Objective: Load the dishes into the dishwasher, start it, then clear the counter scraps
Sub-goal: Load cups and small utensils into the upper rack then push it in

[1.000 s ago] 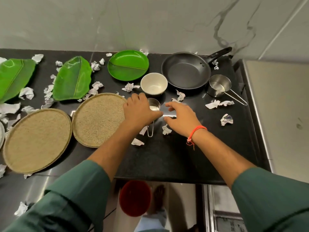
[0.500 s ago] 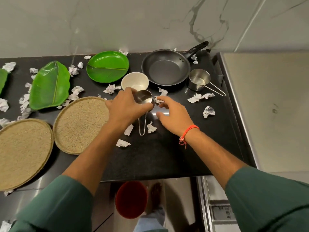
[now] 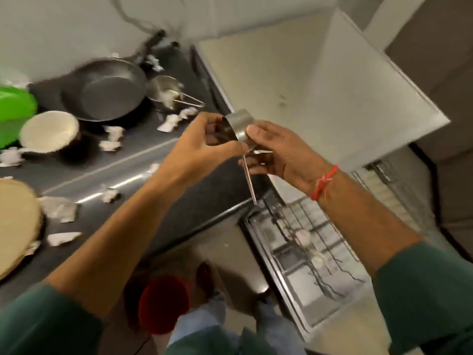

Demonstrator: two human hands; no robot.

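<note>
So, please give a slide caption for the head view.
Both hands hold a small steel measuring cup above the open dishwasher rack.

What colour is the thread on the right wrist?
Red-orange; the thread is tied round the right wrist, knot ends loose. The head view, the only one, shows it clearly.

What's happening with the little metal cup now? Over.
Both hands, left and right, grip small steel cup, lifted above open dishwasher rack. Nothing blocking.

Pale wall (image 3: pixel 64 29) with a dark marble vein behind a dark counter (image 3: pixel 163 201) with a shiny strip, pale boxy unit (image 3: pixel 332 93) at its right edge, beige glossy floor (image 3: pixel 230 252) below, red bucket (image 3: pixel 163 306) on the floor near the front edge, frame motion-blurred.
</note>
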